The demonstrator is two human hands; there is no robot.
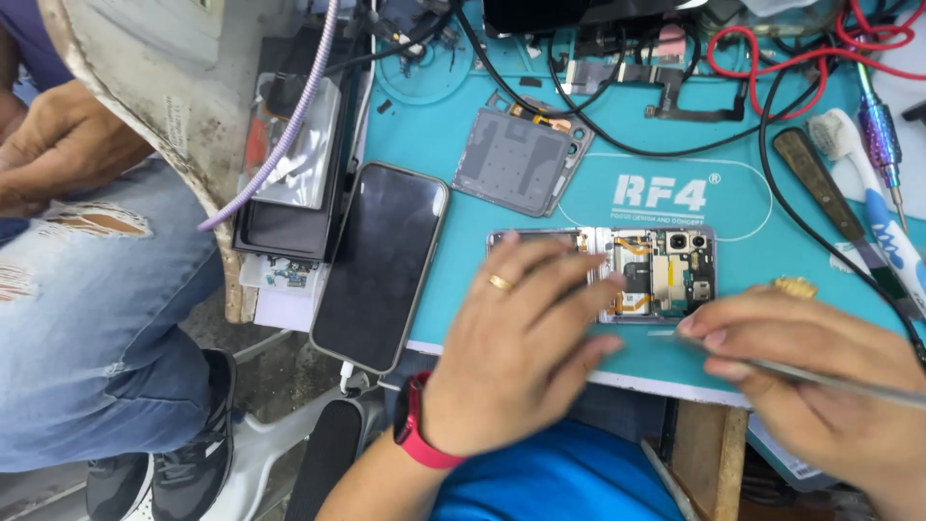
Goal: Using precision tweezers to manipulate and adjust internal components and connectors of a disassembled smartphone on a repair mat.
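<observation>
On the teal mat (463, 125), left hand (516, 357) flat on opened phone (656, 272); right hand (820, 371) pinches metal tool (830, 378).

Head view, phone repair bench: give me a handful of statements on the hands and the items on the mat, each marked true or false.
1. The left hand rests on the opened phone. True.
2. The right hand is empty. False: it holds a thin metal tool whose tip sits at the phone's lower edge.
3. The intact black phone lies face-down showing its cameras. False: its dark screen faces up.
4. A grey back cover lies on the teal mat, apart from the opened phone. True.
5. The left hand wears a gold ring. True.
</observation>
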